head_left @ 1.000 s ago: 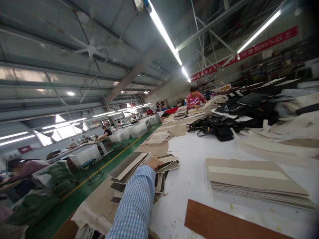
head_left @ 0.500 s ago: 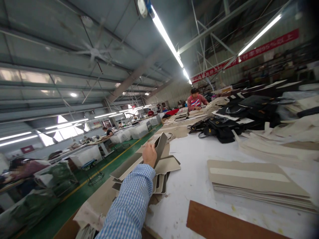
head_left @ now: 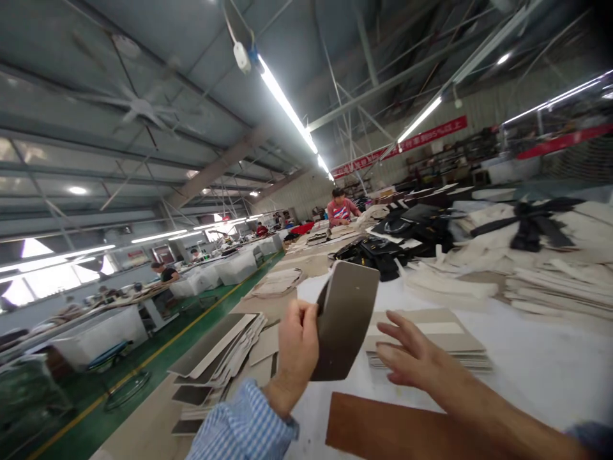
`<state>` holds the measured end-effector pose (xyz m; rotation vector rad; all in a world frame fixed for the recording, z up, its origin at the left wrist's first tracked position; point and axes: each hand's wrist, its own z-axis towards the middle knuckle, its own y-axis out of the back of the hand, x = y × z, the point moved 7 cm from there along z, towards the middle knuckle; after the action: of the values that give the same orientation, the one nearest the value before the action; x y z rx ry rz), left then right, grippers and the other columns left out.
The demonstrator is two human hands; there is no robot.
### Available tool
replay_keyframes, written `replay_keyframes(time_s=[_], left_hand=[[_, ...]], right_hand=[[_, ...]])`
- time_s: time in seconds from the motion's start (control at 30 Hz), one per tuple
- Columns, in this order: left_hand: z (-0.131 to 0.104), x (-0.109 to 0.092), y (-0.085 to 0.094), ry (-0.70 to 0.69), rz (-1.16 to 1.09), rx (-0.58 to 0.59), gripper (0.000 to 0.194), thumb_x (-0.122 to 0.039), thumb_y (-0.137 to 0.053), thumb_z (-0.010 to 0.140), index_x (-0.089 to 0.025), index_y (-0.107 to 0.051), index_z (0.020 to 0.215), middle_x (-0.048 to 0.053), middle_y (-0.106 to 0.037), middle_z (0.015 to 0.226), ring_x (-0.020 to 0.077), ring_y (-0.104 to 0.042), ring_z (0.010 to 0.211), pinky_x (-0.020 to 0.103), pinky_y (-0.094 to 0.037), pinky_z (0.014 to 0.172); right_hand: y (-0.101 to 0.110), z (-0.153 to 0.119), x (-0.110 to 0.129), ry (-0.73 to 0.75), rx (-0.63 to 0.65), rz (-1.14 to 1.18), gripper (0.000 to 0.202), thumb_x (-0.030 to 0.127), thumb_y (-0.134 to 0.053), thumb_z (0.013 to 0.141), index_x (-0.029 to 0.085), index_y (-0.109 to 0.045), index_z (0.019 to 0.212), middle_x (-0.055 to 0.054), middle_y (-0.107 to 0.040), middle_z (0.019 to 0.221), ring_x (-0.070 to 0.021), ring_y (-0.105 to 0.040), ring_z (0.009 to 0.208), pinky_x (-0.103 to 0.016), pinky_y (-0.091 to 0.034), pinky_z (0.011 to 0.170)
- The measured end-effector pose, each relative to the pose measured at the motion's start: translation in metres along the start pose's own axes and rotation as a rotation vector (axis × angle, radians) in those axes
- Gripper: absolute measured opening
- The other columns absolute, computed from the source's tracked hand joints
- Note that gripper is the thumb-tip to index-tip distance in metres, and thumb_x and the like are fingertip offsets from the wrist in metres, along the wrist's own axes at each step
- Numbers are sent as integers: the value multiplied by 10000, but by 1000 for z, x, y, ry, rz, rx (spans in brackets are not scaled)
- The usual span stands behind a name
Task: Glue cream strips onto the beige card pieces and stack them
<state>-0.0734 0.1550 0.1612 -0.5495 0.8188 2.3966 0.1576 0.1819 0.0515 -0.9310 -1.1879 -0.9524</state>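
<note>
Lifted off the pile since before, the grey panel [head_left: 345, 319] (held upright) sits gripped in the left hand [head_left: 297, 348]; the right hand [head_left: 412, 358] hovers beside it, fingers spread.

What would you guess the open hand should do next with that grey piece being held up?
Probably close on the free edge of the grey panel. The left hand pinches it upright by one side only, and the right hand hovers open beside it, not touching.
</note>
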Motion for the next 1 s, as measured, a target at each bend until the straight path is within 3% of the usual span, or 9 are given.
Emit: replay_keyframes(time_s=[0.07, 0.2, 0.3, 0.47, 0.53, 0.63, 0.87, 1.0], left_hand=[[-26, -29, -12, -53, -71, 102, 284, -438, -517, 1014, -257, -644, 835, 7, -700, 744, 203, -687, 708, 329, -521, 686], [-55, -58, -18, -56, -164, 212, 264, -426, -482, 1021, -265, -645, 889, 10, -709, 737, 196, -689, 664, 306, -517, 631], [-54, -55, -15, 2, -196, 221, 271, -412, -453, 1036, -279, -592, 845, 0, -672, 714, 187, -661, 646, 295, -511, 612], [-49, -43, -12, 45, -197, 206, 266, -438, -483, 1026, -295, -553, 814, -9, -622, 693, 197, -634, 650, 307, -505, 618], [-53, -42, -14, 35, -187, 203, 250, -437, -497, 1022, -299, -554, 821, -4, -627, 703, 200, -636, 654, 313, -505, 630], [-61, -43, -22, 1, -175, 235, 188, -402, -540, 986, -302, -555, 828, -7, -621, 695, 198, -634, 644, 311, -489, 623], [-68, -34, -34, -33, -109, 234, 74, -262, -514, 978, -292, -536, 915, -26, -624, 727, 179, -637, 632, 277, -469, 591], [-60, -22, -27, -85, -16, 188, 91, -262, -514, 991, -282, -594, 952, -4, -675, 770, 198, -696, 697, 298, -508, 657]], right_hand=[[-24, 10, 14, 12, 9, 116, 1326, 859, -879, 650, 303, -304, 1708, -199, -441, 1713, -434, -610, 1389, -518, -630, 934], [-46, 12, 26, 111, 71, 293, 1254, 805, -955, 612, 247, -381, 1578, -190, -655, 1455, -388, -662, 1295, -512, -554, 1079], [-41, 8, 24, 133, 134, 366, 1099, 729, -976, 655, 252, -448, 1493, -168, -711, 1340, -383, -665, 1297, -530, -517, 1120], [-22, 12, 8, -8, 61, 326, 960, 721, -969, 611, 228, -597, 1345, -166, -709, 1308, -407, -691, 1245, -533, -581, 1010], [-22, 11, 8, -6, 68, 297, 945, 726, -990, 554, 210, -638, 1264, -167, -720, 1268, -410, -694, 1218, -527, -589, 994], [-27, 5, 14, 48, 96, 200, 856, 683, -979, 578, 197, -663, 1207, -141, -759, 1163, -386, -699, 1168, -495, -588, 987], [-9, 5, 5, -16, -157, 127, 909, 567, -1001, 488, 219, -635, 1244, -127, -779, 1159, -397, -728, 1134, -506, -619, 961], [-15, -7, 9, -84, -34, 253, 791, 569, -947, 616, 237, -655, 1272, -90, -800, 980, -359, -785, 884, -496, -665, 803]])
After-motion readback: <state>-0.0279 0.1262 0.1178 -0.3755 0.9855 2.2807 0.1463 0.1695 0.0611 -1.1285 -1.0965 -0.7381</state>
